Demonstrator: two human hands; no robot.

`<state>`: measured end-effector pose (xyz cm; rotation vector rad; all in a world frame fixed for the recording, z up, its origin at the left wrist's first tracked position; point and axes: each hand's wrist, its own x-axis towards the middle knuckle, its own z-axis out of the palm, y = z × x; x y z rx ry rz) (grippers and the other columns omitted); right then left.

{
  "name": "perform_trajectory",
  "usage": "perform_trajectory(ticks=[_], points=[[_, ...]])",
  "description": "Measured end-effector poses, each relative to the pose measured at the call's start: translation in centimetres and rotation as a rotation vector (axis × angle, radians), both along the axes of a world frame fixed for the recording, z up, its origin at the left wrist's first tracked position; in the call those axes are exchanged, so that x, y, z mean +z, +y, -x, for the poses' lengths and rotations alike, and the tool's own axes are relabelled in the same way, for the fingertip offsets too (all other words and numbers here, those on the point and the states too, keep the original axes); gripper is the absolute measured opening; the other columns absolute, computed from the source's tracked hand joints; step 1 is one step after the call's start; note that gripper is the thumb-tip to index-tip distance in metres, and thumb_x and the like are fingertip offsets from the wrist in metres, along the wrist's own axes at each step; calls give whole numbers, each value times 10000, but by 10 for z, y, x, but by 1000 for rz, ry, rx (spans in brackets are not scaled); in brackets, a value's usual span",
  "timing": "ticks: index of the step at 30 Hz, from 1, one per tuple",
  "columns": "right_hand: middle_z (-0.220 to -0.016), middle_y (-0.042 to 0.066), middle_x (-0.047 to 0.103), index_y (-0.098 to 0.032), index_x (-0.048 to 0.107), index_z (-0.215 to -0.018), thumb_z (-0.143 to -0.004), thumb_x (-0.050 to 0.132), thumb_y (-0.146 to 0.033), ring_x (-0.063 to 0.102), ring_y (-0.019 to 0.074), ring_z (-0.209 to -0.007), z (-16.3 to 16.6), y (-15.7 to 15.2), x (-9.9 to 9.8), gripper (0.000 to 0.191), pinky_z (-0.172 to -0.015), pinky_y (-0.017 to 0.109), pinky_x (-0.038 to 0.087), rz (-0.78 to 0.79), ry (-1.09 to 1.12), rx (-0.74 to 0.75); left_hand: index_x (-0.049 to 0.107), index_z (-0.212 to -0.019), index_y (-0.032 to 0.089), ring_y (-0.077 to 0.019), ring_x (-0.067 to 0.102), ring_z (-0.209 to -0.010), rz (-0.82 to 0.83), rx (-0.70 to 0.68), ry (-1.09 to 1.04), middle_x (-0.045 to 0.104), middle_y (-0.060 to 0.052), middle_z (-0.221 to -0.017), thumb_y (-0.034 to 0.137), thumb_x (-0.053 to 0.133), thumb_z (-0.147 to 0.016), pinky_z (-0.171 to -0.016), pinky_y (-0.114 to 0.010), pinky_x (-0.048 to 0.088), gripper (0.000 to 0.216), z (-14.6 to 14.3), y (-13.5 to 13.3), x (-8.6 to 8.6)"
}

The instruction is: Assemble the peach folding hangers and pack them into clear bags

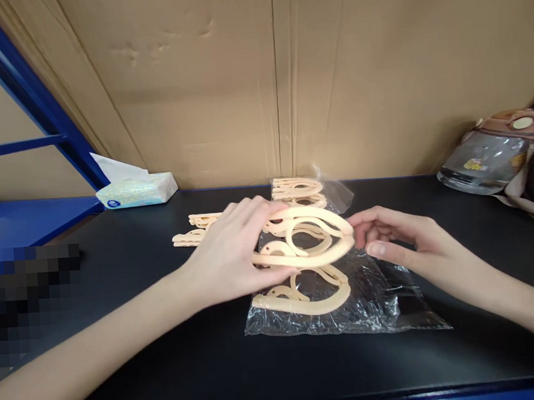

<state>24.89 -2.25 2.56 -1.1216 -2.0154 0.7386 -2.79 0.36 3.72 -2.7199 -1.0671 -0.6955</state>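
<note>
My left hand [234,250] is closed around the left part of a cream folding hanger [313,260], folded up, with its hook curled inside the arms. My right hand [400,237] is beside the hanger's right end, fingers half curled and thumb apart. Its fingertips are close to the hanger; I cannot tell whether they touch it. Below lies a clear plastic bag [368,302] with another folded cream hanger [307,308] on or in it; which one I cannot tell. My left hand hides parts of both hangers.
Behind my hands is a second clear bag [336,191] with several folded hangers [298,189]. More cream hangers [186,237] lie left of my left hand. A tissue pack [137,190] is at the back left, a clear bottle [484,156] at the back right. Cardboard [196,83] stands behind the black tabletop [204,361].
</note>
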Motion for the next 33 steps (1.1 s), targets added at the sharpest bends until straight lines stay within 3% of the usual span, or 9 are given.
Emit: perform_trajectory(ticks=[5,8,15,21,29,31,33], points=[[-728,-5,576,-200,644,-791,-878,622,-430,493,105,-633,2,-5,1,247,-550,229,392,288,141,131,398,-1351,203,-278,575,-1020,-71,-104,2,605,-95,-1197,573,664,-801,-858,-410,449,714,-10,-16,-3],[-628,-32,435,-184,647,-787,-870,619,-475,338,73,-524,0,-4,1,304,-444,219,268,381,165,142,314,-1434,227,-312,550,-1125,-36,-117,23,553,-119,-1323,636,617,-817,-921,-449,441,800,-8,-15,-5],[-614,-37,389,-177,661,-794,-846,623,-532,281,78,-516,1,-1,1,360,-439,240,220,413,176,96,150,-1522,215,-339,366,-1360,83,-147,105,354,-154,-1519,730,526,-808,-1091,-491,341,957,-1,-5,-11],[-622,-40,387,-175,655,-803,-864,631,-473,294,78,-533,-3,2,-4,305,-449,240,217,412,201,102,283,-1461,213,-305,458,-1257,62,-145,29,473,-137,-1389,647,576,-841,-1031,-441,397,812,1,-3,-9],[-617,-36,420,-181,630,-800,-872,608,-494,369,82,-532,-3,2,-2,322,-449,221,300,347,132,82,357,-1410,216,-287,504,-1174,-15,-120,-20,520,-109,-1310,519,619,-866,-977,-403,409,676,2,-4,-7],[-709,-4,546,-195,634,-872,-901,578,-472,478,102,-596,-2,1,-3,284,-501,227,394,211,55,77,386,-1390,202,-279,518,-1155,-67,-126,-26,545,-107,-1279,501,629,-863,-970,-389,404,652,1,-5,-8],[-938,37,643,-225,606,-1092,-909,580,-439,583,145,-740,-2,0,-5,282,-598,260,487,-30,-70,54,410,-1370,189,-266,526,-1142,-118,-120,-36,565,-100,-1257,467,652,-857,-969,-377,399,631,-1,-7,-9]])
